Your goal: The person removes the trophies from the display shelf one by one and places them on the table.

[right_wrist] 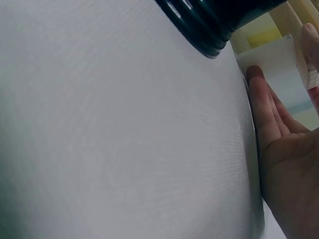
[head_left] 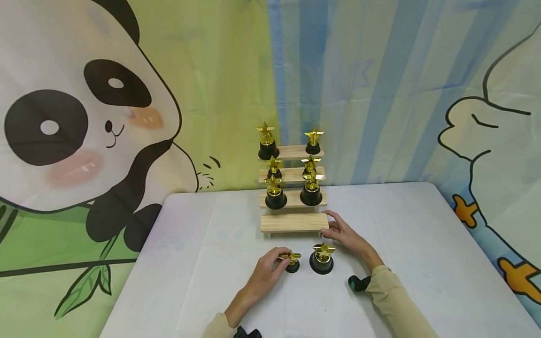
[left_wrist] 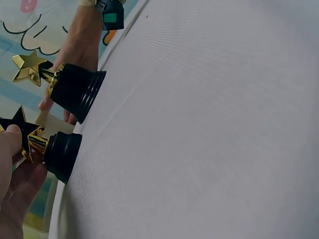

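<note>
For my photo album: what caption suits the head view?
Left hand pinches a small star trophy; right hand rests by the wooden step shelf.

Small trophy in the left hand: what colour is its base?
Black base, best in the left wrist view.

Large trophy (right_wrist: 219, 22) cut off by right wrist view's top edge

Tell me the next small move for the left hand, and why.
Probably lift the small trophy onto the bare bottom step. The left hand already has a grip on its gold star, the three steps above each hold two trophies, and only the bottom one is free. The right hand rests open at that step's right end, beside the bigger trophy.
</note>
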The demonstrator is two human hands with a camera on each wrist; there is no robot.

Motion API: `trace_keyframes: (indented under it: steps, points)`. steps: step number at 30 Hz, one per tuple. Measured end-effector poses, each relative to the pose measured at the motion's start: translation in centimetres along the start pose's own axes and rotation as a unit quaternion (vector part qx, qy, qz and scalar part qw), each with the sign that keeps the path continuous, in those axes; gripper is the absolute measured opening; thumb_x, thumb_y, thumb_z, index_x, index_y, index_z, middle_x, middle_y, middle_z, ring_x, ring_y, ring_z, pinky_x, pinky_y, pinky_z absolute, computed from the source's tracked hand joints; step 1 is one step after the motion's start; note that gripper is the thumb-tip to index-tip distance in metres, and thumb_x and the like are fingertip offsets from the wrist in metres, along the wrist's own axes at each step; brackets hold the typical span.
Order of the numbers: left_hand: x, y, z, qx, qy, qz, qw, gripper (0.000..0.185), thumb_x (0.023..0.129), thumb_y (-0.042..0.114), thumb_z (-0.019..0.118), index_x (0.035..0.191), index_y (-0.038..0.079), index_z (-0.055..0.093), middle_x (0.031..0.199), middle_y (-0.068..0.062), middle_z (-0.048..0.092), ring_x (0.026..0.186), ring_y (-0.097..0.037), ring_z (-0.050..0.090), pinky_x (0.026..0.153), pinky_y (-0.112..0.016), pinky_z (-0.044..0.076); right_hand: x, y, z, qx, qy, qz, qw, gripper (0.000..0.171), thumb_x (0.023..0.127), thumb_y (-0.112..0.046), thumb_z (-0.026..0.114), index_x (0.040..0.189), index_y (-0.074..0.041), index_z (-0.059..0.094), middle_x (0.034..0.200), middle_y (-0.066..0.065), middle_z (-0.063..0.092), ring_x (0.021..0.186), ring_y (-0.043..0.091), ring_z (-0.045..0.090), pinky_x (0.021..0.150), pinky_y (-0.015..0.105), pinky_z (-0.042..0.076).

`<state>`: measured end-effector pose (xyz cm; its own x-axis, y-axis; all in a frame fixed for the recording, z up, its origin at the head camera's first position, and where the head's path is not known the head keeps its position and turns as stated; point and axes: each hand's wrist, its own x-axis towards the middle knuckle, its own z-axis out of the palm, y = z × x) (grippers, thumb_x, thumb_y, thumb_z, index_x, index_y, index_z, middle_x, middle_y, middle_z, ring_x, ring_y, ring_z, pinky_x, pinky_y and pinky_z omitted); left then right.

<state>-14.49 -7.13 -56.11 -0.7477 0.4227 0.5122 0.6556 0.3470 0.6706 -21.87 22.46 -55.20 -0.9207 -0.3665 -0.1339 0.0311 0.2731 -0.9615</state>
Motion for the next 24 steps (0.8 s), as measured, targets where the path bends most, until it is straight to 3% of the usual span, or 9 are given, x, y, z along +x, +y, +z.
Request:
trace_keyframes:
  steps: [24]
  points:
    - [0.23, 0.54, -0.43, -0.009, -0.044, -0.062, 0.9971, 0.019, 0.096, 0.018, 0.060, 0.113, 0.011, 0.061, 0.105, -0.001, 0.067, 0.094, -0.008, 0.065, 0.081, -0.021, 0.057, 0.06, 0.07, -0.06, -0.004, -0.002, -0.007, 1.000, 0.066, 0.099, -0.025, 0.056, 0.151, -0.013, 0.017, 0.128, 0.029, 0.055, 0.111, 0.026, 0.061, 0.098, 0.040, 0.049]
